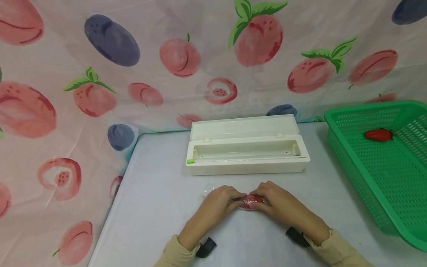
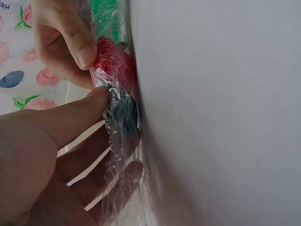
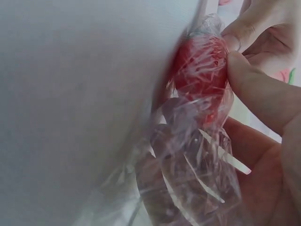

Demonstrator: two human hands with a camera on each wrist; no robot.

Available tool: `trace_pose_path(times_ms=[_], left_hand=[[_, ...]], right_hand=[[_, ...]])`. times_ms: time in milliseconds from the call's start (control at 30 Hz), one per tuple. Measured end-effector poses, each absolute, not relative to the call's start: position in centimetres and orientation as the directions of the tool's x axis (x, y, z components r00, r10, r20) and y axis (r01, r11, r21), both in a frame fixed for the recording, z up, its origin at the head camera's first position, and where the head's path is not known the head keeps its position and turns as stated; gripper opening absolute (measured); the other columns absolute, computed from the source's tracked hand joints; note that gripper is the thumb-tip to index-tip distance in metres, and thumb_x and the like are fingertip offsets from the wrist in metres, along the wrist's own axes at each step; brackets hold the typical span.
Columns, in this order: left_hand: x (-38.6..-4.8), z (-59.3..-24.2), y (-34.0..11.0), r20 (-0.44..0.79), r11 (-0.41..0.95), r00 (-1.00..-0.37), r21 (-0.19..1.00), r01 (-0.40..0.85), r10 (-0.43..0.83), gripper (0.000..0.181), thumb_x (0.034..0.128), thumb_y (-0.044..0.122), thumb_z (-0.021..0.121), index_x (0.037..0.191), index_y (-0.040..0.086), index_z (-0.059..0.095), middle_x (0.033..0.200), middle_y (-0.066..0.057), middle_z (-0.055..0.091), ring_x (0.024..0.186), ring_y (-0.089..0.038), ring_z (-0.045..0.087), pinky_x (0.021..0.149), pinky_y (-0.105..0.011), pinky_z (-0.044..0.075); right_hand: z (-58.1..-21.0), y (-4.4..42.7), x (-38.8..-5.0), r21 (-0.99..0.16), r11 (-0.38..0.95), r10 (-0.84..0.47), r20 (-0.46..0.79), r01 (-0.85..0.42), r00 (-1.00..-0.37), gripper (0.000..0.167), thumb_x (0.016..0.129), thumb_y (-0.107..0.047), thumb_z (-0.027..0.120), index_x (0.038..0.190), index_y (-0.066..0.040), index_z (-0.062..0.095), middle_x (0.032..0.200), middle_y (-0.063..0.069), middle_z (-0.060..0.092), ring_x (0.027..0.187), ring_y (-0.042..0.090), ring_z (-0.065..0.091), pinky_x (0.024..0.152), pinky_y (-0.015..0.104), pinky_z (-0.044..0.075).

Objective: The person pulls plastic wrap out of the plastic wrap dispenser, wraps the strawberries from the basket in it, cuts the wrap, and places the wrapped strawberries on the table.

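Observation:
A red strawberry [image 1: 248, 200] with a dark green leafy top [image 2: 123, 113] lies low over the white table, wrapped in clear cling film [image 2: 117, 188]. My left hand [image 1: 217, 204] pinches the wrapped strawberry at its leafy end, thumb on the near side and fingers behind the film. At the other end my right hand [image 1: 281, 204] grips it between thumb and fingers. Loose film [image 3: 202, 160] trails over the right fingers in the right wrist view, and more spreads past the left hand. The two thumbs are close together on the fruit.
Behind the hands stands a long white cling film box [image 1: 248, 168], its lid raised and a green slider at its left end. A green basket [image 1: 360, 185] on the right holds another red strawberry [image 1: 378, 134]. Fruit-patterned cloth [image 1: 150, 122] hangs at the back and left.

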State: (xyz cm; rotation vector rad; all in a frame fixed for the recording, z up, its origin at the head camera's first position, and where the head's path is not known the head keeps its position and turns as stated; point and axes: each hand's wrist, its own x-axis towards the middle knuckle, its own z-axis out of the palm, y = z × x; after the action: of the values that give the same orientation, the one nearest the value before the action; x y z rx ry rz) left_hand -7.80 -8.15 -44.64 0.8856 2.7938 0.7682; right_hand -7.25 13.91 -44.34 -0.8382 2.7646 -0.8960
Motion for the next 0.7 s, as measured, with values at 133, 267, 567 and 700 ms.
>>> trace_pose_path(times_ms=[133, 267, 567, 700], left_hand=[[-7.8, -44.8, -8.1, 0.065, 0.694, -0.823, 0.503, 0.516, 0.565, 0.023, 0.0906, 0.026, 0.072, 0.112, 0.017, 0.076, 0.103, 0.008, 0.074, 0.099, -0.006, 0.066, 0.087, -0.023, 0.053], [-7.9, -44.5, -8.2, 0.123, 0.682, -0.821, 0.495, 0.538, 0.558, 0.021, 0.0904, 0.026, 0.073, 0.108, 0.016, 0.077, 0.103, 0.007, 0.074, 0.098, -0.008, 0.066, 0.087, -0.025, 0.053], [-8.1, -42.5, -9.7, 0.232, 0.649, -0.853, 0.565, 0.509, 0.467, 0.014, 0.0902, 0.02, 0.074, 0.103, 0.016, 0.076, 0.105, 0.007, 0.073, 0.106, -0.01, 0.065, 0.093, -0.03, 0.053], [-8.1, -41.3, -10.7, 0.283, 0.627, -0.87, 0.607, 0.488, 0.404, 0.013, 0.0905, 0.017, 0.074, 0.103, 0.018, 0.076, 0.103, 0.008, 0.072, 0.105, -0.008, 0.065, 0.092, -0.029, 0.054]], right_hand=[[-44.3, 13.9, -7.2, -0.579, 0.674, -0.535, 0.046, -0.459, -0.844, 0.023, 0.091, -0.032, 0.071, 0.104, -0.012, 0.074, 0.091, -0.012, 0.062, 0.084, 0.003, 0.052, 0.073, 0.027, 0.049], [-44.3, 13.9, -7.2, -0.595, 0.667, -0.535, 0.036, -0.448, -0.844, 0.026, 0.091, -0.033, 0.071, 0.106, -0.011, 0.073, 0.09, -0.012, 0.06, 0.082, 0.002, 0.05, 0.071, 0.025, 0.048], [-44.6, 13.8, -7.4, -0.656, 0.64, -0.488, 0.054, -0.4, -0.871, 0.028, 0.085, -0.035, 0.078, 0.104, -0.016, 0.073, 0.089, -0.014, 0.06, 0.078, 0.001, 0.052, 0.07, 0.023, 0.049], [-44.4, 13.9, -7.4, -0.644, 0.645, -0.483, 0.075, -0.412, -0.872, 0.028, 0.083, -0.033, 0.08, 0.104, -0.015, 0.073, 0.088, -0.014, 0.06, 0.077, 0.001, 0.052, 0.069, 0.023, 0.049]])
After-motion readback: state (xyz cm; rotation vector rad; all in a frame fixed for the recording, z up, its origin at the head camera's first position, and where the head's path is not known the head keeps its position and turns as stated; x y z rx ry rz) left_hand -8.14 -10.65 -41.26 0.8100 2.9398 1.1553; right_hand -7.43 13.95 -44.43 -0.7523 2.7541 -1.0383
